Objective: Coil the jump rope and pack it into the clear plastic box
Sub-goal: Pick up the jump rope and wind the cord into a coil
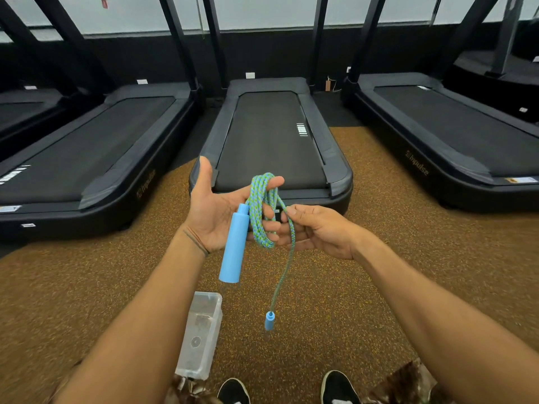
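**Rope: soft, light, partly coiled**

Rope (264, 212) loops sit round the open left hand's (214, 212) fingers, one handle (234, 246) dangling below. Right hand (320, 228) pinches the free tail; far handle (269, 320) hangs low. Limp braid will likely unwind, so grip across the coil. Box (201, 336) lies on the floor (364, 301).

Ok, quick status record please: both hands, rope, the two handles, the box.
left hand: palm up, fingers relaxed, carrying the loops
right hand: pinches the loose strand beside the coil
jump rope: several loops round the left fingers, one strand hanging free
upper handle: hangs down across the left palm
lower handle: dangles in the air at the strand's end
clear plastic box: on the speckled floor by the feet, no rope in it
stage: coiling unfinished, packing not started
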`<state>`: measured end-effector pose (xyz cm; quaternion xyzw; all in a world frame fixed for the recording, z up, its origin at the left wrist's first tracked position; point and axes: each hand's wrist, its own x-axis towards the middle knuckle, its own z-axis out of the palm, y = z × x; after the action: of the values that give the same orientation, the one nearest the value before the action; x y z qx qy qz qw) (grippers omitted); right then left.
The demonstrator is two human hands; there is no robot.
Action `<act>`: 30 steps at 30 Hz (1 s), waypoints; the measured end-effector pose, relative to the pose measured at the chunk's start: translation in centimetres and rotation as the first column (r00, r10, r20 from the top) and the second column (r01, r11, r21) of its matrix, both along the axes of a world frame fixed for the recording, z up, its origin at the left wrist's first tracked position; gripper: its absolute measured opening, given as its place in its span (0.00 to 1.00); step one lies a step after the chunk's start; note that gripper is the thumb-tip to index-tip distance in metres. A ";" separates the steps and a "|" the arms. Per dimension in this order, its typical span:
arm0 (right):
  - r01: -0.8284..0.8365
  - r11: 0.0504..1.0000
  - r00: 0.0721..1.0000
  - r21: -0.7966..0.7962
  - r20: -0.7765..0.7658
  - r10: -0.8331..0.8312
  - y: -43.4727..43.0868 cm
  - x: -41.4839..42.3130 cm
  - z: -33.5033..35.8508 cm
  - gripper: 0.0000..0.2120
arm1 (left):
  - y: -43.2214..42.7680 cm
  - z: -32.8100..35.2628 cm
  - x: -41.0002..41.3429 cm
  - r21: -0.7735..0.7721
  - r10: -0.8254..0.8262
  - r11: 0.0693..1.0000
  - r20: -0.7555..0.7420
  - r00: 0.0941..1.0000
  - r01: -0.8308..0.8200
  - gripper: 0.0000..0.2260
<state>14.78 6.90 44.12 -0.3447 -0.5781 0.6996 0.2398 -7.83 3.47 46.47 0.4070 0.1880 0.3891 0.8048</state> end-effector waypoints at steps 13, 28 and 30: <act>-0.054 0.996 0.997 -0.068 -0.065 0.049 -0.5 0.0 -0.9 0.11 | 0.4 -0.2 -0.8 0.012 0.069 0.998 0.019 0.997 -0.069 0.57; -0.070 0.993 0.997 -0.095 -0.030 0.067 -1.4 -0.2 -1.4 0.10 | 1.0 -0.3 -0.6 -0.001 0.147 0.989 -0.003 0.989 -0.147 0.55; -0.082 0.992 0.997 -0.094 -0.019 0.080 -1.6 -0.3 -1.6 0.10 | 0.9 -0.1 -0.5 -0.003 0.174 0.985 -0.008 0.985 -0.174 0.55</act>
<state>14.51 5.33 42.52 -0.3265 -0.5560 0.7380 0.1991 -8.32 4.42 46.33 0.3892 0.2266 0.4560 0.7676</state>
